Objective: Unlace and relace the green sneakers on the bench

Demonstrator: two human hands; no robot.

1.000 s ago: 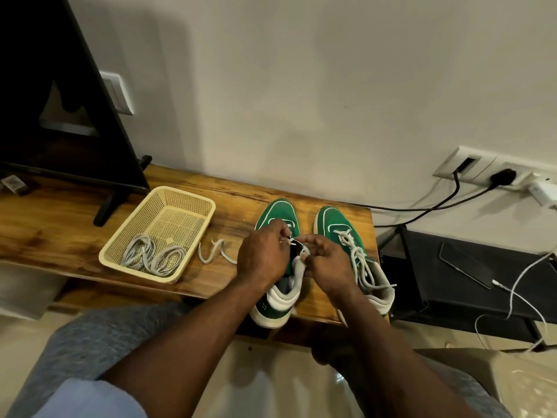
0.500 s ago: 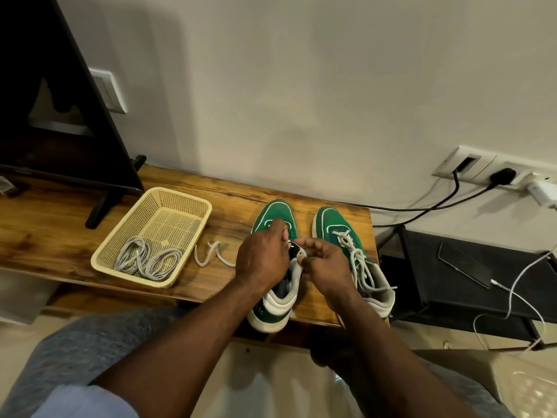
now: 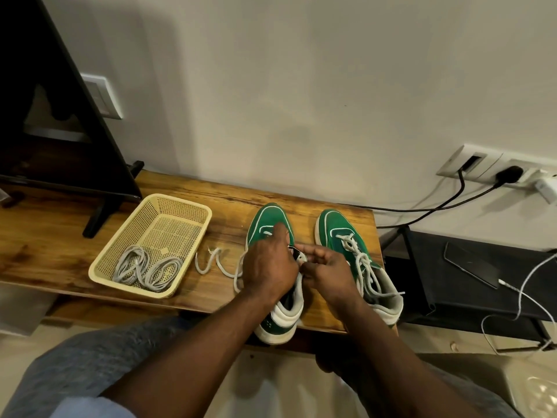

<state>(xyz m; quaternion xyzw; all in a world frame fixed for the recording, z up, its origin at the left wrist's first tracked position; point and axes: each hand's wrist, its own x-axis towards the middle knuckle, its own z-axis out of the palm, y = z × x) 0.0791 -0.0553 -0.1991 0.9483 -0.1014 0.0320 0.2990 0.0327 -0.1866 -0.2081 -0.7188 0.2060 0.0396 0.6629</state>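
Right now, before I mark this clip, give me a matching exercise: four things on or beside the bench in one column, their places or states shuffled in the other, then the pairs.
Things
1. left sneaker
2. right sneaker
3. basket
4. phone

Places or states
A. lies on the black stand, with a white cable at its end
B. holds coiled grey laces
C. has the left hand and right hand at its tongue
D. has a lace threaded through it, ends loose

Pairs: 1-C, 2-D, 3-B, 4-A
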